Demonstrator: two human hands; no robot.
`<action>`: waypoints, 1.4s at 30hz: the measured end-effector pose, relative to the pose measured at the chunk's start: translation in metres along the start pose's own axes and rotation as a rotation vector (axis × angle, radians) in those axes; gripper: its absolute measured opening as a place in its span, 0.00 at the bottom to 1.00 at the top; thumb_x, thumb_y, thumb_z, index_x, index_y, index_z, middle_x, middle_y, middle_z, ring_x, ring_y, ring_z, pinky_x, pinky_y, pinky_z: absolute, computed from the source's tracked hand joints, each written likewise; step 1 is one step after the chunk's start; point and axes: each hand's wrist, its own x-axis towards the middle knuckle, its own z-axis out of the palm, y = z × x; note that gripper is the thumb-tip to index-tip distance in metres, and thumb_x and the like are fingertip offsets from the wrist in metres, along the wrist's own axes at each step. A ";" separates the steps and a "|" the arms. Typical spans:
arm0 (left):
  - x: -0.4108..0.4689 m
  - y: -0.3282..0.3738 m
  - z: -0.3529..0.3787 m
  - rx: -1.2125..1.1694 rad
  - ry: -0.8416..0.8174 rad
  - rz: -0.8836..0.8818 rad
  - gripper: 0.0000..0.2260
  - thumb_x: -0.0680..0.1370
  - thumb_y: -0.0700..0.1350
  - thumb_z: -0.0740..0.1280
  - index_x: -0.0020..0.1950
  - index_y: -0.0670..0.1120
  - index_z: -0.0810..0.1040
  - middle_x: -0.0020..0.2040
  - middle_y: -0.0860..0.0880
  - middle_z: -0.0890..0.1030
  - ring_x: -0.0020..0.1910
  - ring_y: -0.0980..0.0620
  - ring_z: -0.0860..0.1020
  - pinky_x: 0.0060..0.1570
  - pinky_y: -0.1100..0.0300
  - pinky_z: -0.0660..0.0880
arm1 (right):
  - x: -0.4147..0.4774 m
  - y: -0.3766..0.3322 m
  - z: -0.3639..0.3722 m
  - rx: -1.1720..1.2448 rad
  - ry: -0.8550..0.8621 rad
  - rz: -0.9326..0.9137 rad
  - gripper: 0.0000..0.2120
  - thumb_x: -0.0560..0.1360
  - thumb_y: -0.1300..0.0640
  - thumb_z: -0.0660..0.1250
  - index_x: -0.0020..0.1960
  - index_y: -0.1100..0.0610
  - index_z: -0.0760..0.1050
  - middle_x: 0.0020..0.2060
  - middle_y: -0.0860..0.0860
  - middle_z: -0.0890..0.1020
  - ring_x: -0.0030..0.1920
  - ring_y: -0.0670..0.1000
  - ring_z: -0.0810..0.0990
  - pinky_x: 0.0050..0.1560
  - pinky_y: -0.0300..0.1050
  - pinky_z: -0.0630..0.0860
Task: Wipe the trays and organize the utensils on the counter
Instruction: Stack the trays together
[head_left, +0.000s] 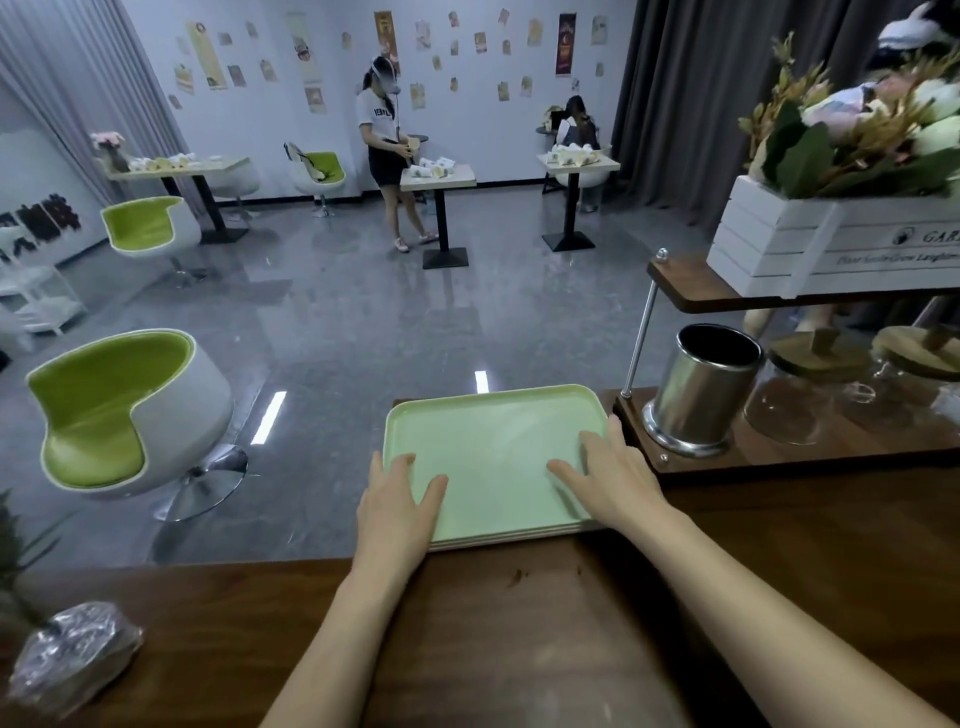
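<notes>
Resting flat with fingers spread, left hand (396, 506) and right hand (615, 477) press the green tray (493, 436).

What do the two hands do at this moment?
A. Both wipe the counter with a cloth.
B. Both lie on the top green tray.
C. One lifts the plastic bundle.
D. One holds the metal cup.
B: the left hand and the right hand both rest with straight fingers on the top green tray.
</notes>
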 end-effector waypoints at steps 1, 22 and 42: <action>-0.001 0.000 0.003 0.007 0.015 0.002 0.27 0.80 0.62 0.63 0.74 0.49 0.71 0.79 0.44 0.62 0.74 0.40 0.68 0.71 0.43 0.67 | -0.002 -0.002 0.005 -0.037 0.012 -0.005 0.32 0.77 0.31 0.56 0.71 0.52 0.66 0.80 0.58 0.50 0.69 0.64 0.66 0.66 0.56 0.66; -0.013 0.007 0.005 0.219 0.246 0.152 0.16 0.82 0.52 0.65 0.62 0.43 0.80 0.76 0.41 0.68 0.77 0.38 0.62 0.73 0.42 0.63 | -0.063 0.043 -0.002 -0.006 -0.052 -0.260 0.24 0.82 0.38 0.53 0.71 0.52 0.67 0.72 0.51 0.67 0.79 0.60 0.51 0.73 0.55 0.62; -0.420 0.168 0.129 0.034 -0.162 0.240 0.27 0.80 0.64 0.62 0.76 0.54 0.71 0.78 0.56 0.67 0.78 0.59 0.57 0.77 0.58 0.47 | -0.336 0.410 -0.080 -0.117 -0.010 -0.081 0.31 0.80 0.35 0.53 0.80 0.44 0.56 0.81 0.47 0.47 0.81 0.53 0.42 0.79 0.55 0.42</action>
